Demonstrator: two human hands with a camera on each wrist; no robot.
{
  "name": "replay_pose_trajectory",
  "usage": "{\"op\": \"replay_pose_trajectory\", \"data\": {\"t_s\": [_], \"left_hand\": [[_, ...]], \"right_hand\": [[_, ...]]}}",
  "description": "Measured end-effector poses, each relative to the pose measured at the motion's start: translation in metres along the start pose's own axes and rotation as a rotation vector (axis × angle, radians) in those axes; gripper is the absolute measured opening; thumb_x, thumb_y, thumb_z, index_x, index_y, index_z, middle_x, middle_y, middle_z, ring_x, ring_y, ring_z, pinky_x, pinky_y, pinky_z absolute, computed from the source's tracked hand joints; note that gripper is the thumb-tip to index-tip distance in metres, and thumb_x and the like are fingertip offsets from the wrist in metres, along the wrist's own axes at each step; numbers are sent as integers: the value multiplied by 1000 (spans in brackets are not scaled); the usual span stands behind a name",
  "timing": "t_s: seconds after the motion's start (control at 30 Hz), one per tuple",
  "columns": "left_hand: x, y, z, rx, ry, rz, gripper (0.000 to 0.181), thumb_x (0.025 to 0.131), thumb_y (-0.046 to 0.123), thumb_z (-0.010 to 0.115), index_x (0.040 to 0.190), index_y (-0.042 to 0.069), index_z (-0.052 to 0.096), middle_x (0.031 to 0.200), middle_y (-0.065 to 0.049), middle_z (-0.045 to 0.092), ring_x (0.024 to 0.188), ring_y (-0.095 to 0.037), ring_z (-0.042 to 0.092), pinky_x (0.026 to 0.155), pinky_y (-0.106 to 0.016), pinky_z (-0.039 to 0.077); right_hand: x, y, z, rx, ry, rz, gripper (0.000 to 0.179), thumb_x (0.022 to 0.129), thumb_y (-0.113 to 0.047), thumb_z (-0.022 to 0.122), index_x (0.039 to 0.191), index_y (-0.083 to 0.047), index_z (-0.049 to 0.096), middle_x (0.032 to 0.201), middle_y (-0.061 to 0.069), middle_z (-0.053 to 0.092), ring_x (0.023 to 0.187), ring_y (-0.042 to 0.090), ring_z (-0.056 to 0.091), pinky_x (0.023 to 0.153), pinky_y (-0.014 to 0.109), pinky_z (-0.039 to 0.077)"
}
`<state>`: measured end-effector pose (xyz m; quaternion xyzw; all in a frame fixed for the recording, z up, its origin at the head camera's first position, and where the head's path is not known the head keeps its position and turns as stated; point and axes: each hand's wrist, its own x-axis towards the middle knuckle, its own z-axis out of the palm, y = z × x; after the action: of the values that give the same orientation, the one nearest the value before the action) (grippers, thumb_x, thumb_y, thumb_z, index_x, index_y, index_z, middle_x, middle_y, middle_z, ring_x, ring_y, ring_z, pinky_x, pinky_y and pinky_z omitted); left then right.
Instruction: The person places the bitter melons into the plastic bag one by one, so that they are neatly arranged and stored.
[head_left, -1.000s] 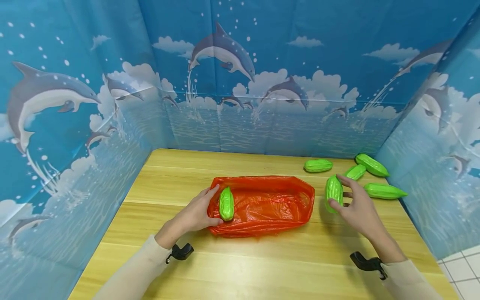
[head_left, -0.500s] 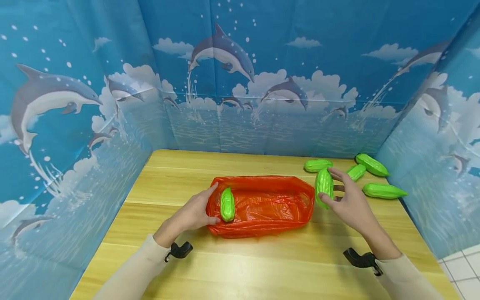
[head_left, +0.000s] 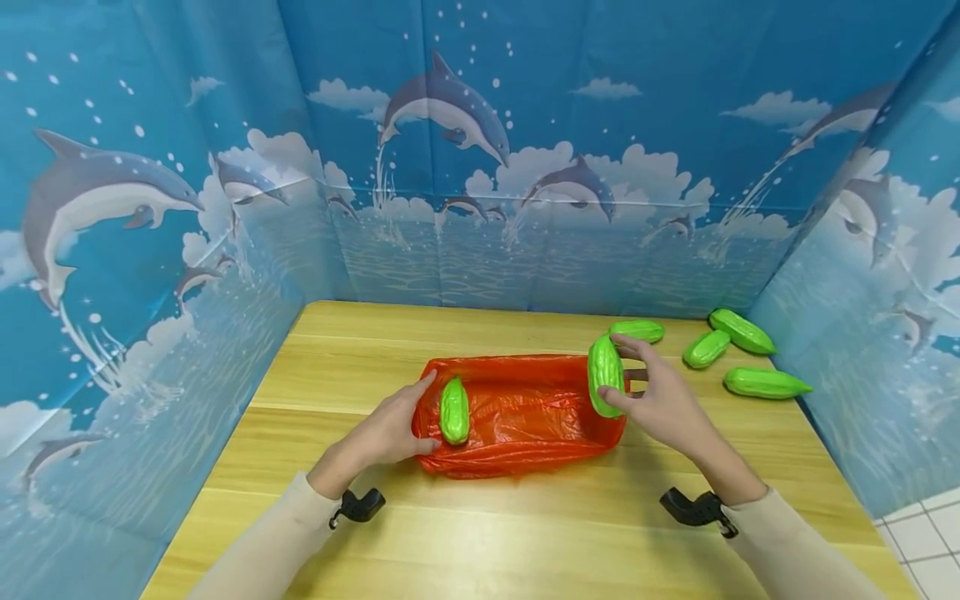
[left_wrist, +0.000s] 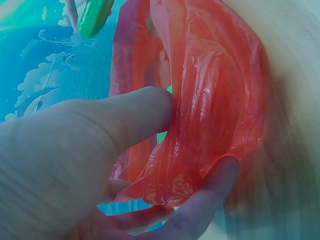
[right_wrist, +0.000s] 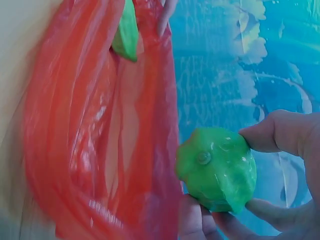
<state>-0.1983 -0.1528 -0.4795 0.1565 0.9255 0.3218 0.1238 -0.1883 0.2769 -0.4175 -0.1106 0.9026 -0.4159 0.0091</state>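
Observation:
My right hand [head_left: 660,404] grips a bright green bitter melon [head_left: 604,377] above the right end of an opened red plastic bag [head_left: 525,457]. In the right wrist view, the thumb and fingers stand around the bitter melon [right_wrist: 217,170], whose blunt end faces the camera. Inside the bag's left end lies another bitter melon [head_left: 454,410]. My left hand [head_left: 378,429] holds that end of the bag. Seen from the left wrist, the thumb and fingers pinch the bag's crumpled film [left_wrist: 205,100] between them.
Several more bitter melons lie at the table's back right, among them one behind the bag [head_left: 647,330] and one near the right edge [head_left: 765,382]. Dolphin-printed blue curtains [head_left: 480,250] enclose the wooden table [head_left: 510,542] at the back and sides.
My right hand has carried its bitter melon leftward, from beside the bag to above its right end. The left hand stays at the bag's left end with hardly any movement.

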Motion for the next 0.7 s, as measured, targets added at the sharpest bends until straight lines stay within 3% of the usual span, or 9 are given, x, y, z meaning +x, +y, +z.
{"op": "replay_pose_trajectory", "data": {"t_s": [0.3, 0.53, 0.7], "left_hand": [[-2, 1, 0, -16, 9, -3, 119, 95, 15, 97, 188, 15, 22, 186, -24, 43, 170, -49, 46, 138, -66, 44], [-4, 2, -1, -9, 20, -3, 121, 95, 15, 97, 189, 14, 21, 186, -24, 43, 170, -49, 47, 136, -67, 45], [-5, 3, -3, -4, 25, -1, 119, 95, 13, 95, 188, 13, 21, 186, -24, 43, 169, -50, 47, 137, -67, 45]], "right_hand": [[13, -17, 26, 8, -87, -14, 92, 106, -25, 87, 182, -10, 36, 170, 27, 56, 141, 53, 69, 91, 49, 73], [20, -35, 45, -18, -156, -61, 94, 103, -23, 89, 180, -6, 37, 168, 29, 59, 137, 50, 73, 97, 54, 72], [27, -43, 57, -1, -215, -86, 94, 103, -21, 89, 180, -8, 37, 168, 28, 59, 132, 47, 77, 96, 51, 73]]}}
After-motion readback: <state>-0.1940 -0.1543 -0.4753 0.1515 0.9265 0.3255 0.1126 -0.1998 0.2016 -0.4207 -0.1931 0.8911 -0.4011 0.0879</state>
